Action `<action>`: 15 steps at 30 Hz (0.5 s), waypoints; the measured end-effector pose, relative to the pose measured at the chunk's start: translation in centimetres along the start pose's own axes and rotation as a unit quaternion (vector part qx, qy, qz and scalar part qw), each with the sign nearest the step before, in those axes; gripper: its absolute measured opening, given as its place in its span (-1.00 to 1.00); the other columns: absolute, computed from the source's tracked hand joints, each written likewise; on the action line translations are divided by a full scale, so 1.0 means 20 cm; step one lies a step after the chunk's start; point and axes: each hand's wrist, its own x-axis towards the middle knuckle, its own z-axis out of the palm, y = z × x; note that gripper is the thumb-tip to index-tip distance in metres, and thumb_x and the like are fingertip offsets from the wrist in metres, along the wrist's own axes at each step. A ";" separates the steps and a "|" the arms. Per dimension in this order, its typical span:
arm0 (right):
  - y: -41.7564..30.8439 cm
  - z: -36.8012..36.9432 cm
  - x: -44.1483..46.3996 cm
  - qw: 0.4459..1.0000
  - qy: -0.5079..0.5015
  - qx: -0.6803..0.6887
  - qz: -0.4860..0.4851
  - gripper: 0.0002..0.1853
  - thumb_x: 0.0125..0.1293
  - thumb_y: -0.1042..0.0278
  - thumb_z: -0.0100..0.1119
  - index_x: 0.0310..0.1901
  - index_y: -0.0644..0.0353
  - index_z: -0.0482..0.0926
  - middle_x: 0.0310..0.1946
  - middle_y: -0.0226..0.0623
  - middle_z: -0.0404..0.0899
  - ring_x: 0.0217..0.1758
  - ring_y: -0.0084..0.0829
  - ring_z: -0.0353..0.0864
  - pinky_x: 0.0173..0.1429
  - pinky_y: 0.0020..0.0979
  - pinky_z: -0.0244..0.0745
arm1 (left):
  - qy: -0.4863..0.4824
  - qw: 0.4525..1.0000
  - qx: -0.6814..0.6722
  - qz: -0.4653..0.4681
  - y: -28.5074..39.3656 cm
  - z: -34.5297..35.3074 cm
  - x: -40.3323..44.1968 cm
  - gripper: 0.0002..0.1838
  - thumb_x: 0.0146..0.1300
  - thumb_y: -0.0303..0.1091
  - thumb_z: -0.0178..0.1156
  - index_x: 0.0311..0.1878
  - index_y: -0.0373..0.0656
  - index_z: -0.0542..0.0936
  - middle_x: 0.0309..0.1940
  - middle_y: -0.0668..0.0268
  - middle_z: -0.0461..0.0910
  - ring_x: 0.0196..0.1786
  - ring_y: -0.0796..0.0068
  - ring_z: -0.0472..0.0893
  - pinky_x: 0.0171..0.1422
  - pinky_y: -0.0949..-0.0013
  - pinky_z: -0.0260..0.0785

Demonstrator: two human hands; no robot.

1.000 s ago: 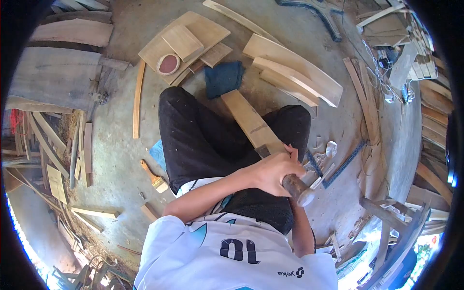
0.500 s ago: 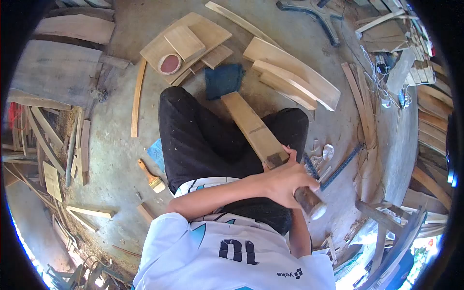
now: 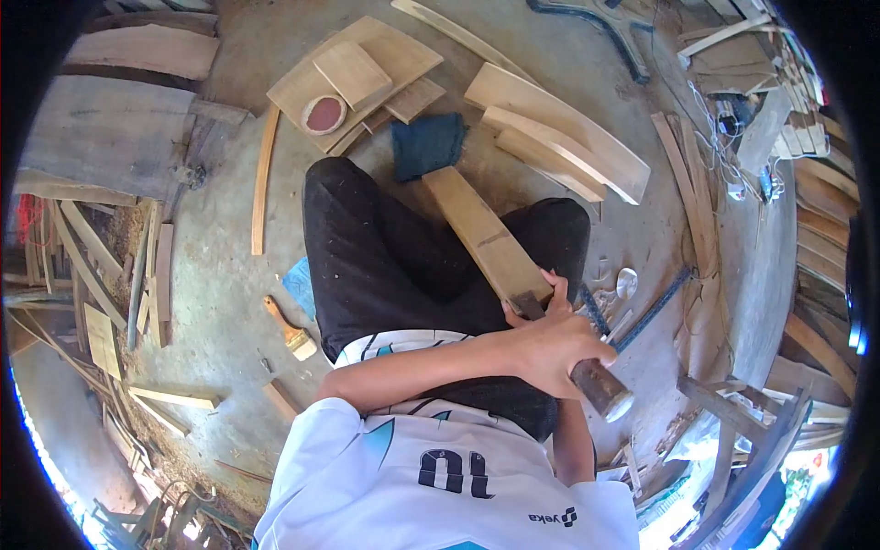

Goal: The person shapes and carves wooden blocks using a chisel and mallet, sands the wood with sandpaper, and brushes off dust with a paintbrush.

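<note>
My left hand (image 3: 561,353) is closed around the thick wooden handle (image 3: 600,389) of a chisel, whose end sticks out past my fist. The chisel's dark flat blade (image 3: 528,305) rests on the near end of a long wooden board (image 3: 481,231). This board lies slanted across my lap, its far end near a dark blue cloth (image 3: 427,147). My right hand (image 3: 555,291) grips the near end of the board, fingers at its edges. Most of that hand is hidden behind my left hand.
Cut boards (image 3: 550,128) and a stacked panel (image 3: 403,46) with a round reddish-topped container (image 3: 324,115) lie ahead on the floor. A paintbrush (image 3: 290,328) is at my left. A blue metal bar (image 3: 653,310) and a spoon-like piece (image 3: 626,282) lie at my right.
My left hand and the chisel handle have shifted slightly right and toward me. More of my right hand's fingers show around the board. The whole view has moved a little.
</note>
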 end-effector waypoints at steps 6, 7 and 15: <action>0.08 0.02 -0.01 0.998 -0.013 0.059 -0.004 -0.15 -0.32 0.30 0.64 0.11 0.18 0.42 -0.10 -0.10 0.67 0.07 -0.09 0.66 0.47 -0.06 0.30 | -0.018 1.000 -0.009 0.005 0.03 0.00 -0.02 -0.70 -0.24 -0.38 0.44 -0.43 -0.13 0.50 -0.61 0.21 0.57 -0.44 0.03 0.62 -0.10 0.17 0.28; 0.04 0.05 -0.02 0.998 -0.012 0.060 -0.002 -0.15 -0.32 0.30 0.64 0.11 0.18 0.42 -0.10 -0.10 0.67 0.07 -0.09 0.66 0.47 -0.06 0.30 | -0.012 0.999 0.041 0.011 -0.01 -0.01 -0.02 -0.70 -0.24 -0.38 0.43 -0.42 -0.14 0.50 -0.60 0.20 0.57 -0.44 0.02 0.62 -0.09 0.16 0.29; 0.01 0.00 0.02 0.997 -0.018 0.060 -0.040 -0.15 -0.28 0.30 0.65 0.11 0.19 0.35 -0.08 -0.10 0.69 0.07 -0.12 0.68 0.47 -0.07 0.28 | -0.017 1.000 0.004 -0.003 -0.04 0.02 -0.05 -0.67 -0.25 -0.30 0.46 -0.39 -0.11 0.55 -0.60 0.19 0.60 -0.39 0.01 0.65 0.11 -0.12 0.11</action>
